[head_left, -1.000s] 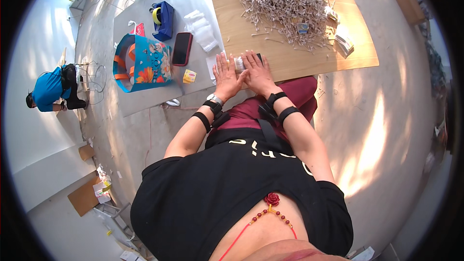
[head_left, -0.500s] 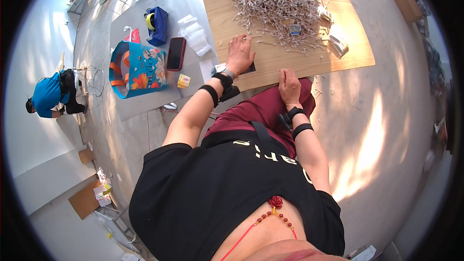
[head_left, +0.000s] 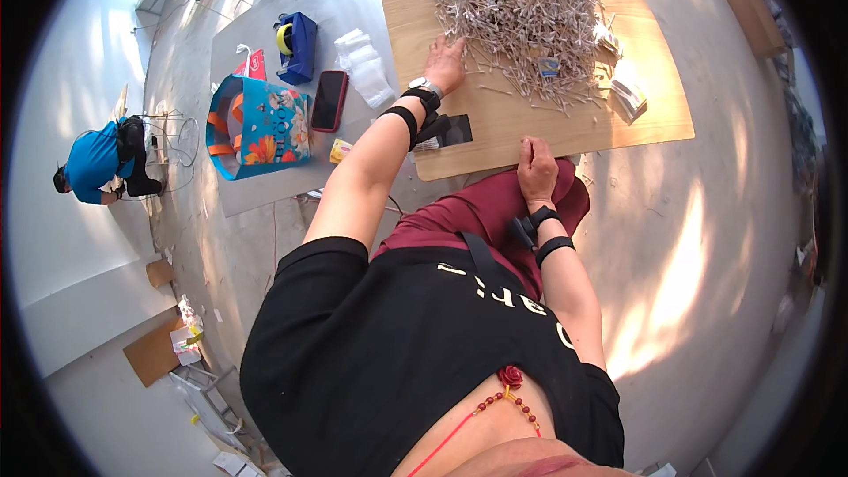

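Observation:
A large heap of cotton swabs (head_left: 521, 22) lies on the wooden board, with loose swabs scattered around its lower edge. My left hand (head_left: 444, 66) reaches over the board to the left edge of the heap. Its fingers are stretched forward and slightly apart, touching the board beside the nearest swabs; I see nothing held in it. My right hand (head_left: 537, 177) rests at the board's near edge, above my thigh. Its fingers are curled together, and whatever may be inside them is hidden. Below my left wrist, a small dark flat piece (head_left: 457, 130) lies on the board.
Left of the wooden board (head_left: 654, 119), a grey surface holds a blue tape dispenser (head_left: 300, 49), a phone (head_left: 329, 102), clear plastic bags (head_left: 365, 68) and a floral blue bag (head_left: 265, 128). Small packs (head_left: 628, 97) lie right of the heap. A person in blue (head_left: 97, 159) bends at far left.
My left hand has moved forward to the heap's left edge, uncovering the dark flat piece. My right hand stays curled at the board's near edge. The whole view has shifted slightly.

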A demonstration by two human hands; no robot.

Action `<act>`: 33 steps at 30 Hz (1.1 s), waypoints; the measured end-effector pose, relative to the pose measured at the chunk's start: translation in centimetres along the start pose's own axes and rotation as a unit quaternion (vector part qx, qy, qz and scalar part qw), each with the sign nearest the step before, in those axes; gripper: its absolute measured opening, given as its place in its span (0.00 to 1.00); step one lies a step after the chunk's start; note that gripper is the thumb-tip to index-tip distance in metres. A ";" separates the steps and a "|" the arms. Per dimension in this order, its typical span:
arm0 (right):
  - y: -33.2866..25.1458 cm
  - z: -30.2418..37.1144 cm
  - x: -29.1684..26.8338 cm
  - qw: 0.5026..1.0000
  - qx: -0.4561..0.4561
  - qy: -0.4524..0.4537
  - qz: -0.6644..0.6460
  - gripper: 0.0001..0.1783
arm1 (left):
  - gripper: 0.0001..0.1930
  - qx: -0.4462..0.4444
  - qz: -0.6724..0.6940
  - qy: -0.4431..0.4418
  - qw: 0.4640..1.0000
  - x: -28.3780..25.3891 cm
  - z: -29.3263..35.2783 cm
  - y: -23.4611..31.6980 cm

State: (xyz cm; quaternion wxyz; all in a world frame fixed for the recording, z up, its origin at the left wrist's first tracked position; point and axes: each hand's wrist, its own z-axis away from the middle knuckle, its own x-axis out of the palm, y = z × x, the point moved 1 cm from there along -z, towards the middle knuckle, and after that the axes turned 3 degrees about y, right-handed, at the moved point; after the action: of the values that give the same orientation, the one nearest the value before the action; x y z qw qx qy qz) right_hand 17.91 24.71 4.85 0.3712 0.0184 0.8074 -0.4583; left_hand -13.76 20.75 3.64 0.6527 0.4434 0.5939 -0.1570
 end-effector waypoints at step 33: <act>0.6 -0.3 0.2 0.999 -0.020 0.023 0.023 0.09 | 0.12 0.119 0.036 -0.082 0.989 0.5 4.3 8.6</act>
State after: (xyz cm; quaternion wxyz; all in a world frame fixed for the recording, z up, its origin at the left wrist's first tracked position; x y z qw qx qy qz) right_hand 17.78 25.17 4.37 0.3630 0.0400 0.8241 -0.4330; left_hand -4.57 22.39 6.18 0.6472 0.5244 0.4990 -0.2391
